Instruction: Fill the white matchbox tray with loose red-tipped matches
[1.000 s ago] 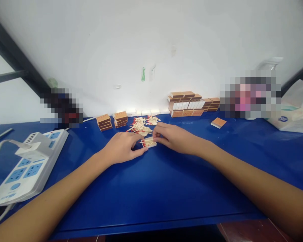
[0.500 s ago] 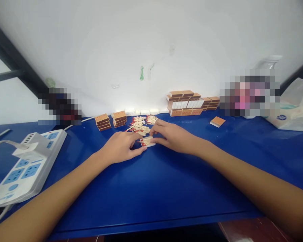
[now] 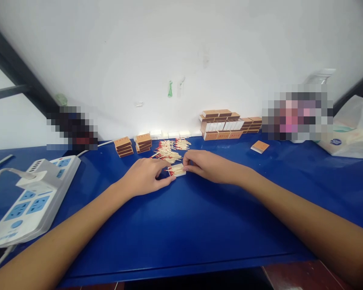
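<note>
A small white matchbox tray filled with red-headed matches lies on the blue table. My left hand grips its left end, thumb on the near side and fingers on the far side. At the tray's right end, my right hand has its thumb and forefinger pinched together. Whether they grip the tray's edge or match ends cannot be made out. Just behind the tray spreads a loose pile of matches. An orange-brown matchbox cover lies apart on the right.
Stacked matchboxes stand against the wall, with two smaller stacks further left. White trays line the wall between them. A power strip with cables occupies the left side; a tissue pack sits far right.
My right hand has drawn back slightly to the right, its thumb moving from over the matches to the tray's end, and its fingers have closed together. My left hand stays put.
</note>
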The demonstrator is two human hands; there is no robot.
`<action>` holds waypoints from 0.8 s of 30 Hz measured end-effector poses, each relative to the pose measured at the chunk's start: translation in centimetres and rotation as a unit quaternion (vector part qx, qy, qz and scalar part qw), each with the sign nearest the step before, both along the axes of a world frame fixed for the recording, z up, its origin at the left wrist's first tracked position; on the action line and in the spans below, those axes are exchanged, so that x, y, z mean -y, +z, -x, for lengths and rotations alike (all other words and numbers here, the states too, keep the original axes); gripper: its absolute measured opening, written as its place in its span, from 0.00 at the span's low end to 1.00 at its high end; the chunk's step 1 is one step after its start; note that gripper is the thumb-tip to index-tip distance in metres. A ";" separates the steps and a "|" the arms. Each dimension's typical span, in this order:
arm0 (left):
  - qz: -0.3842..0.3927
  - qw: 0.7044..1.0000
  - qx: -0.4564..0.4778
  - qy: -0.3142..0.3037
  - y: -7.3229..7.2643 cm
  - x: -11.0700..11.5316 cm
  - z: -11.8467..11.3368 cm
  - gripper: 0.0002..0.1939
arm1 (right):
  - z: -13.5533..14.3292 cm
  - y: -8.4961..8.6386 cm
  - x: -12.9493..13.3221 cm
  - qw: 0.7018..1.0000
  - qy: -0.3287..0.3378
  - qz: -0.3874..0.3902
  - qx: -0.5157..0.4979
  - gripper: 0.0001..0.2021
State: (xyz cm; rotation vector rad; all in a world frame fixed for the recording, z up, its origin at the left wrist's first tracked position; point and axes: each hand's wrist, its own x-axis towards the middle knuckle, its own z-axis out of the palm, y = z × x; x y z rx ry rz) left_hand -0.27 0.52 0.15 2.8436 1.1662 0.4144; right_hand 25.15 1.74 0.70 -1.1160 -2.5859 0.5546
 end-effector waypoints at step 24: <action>0.000 1.000 -0.001 0.002 0.0 0.0 0.0 0.18 | -0.5 0.2 -0.8 0.992 -0.027 0.093 -0.086 0.07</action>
